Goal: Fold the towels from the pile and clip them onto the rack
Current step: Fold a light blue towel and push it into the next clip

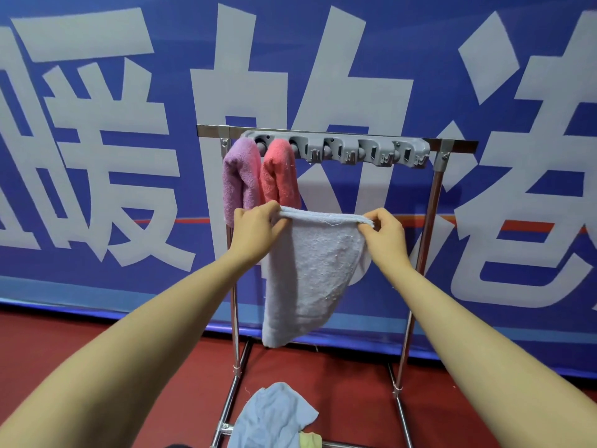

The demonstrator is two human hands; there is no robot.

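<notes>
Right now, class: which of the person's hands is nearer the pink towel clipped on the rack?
Left. The left hand sits just below the pink towel; the right hand is off to its right.

Two bare forearms, left hand (255, 229), right hand (386, 236), sleeveless, unadorned.

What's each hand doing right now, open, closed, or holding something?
Left hand: pinches the top left corner of the pale blue towel.
Right hand: pinches the same towel's top right corner.
</notes>
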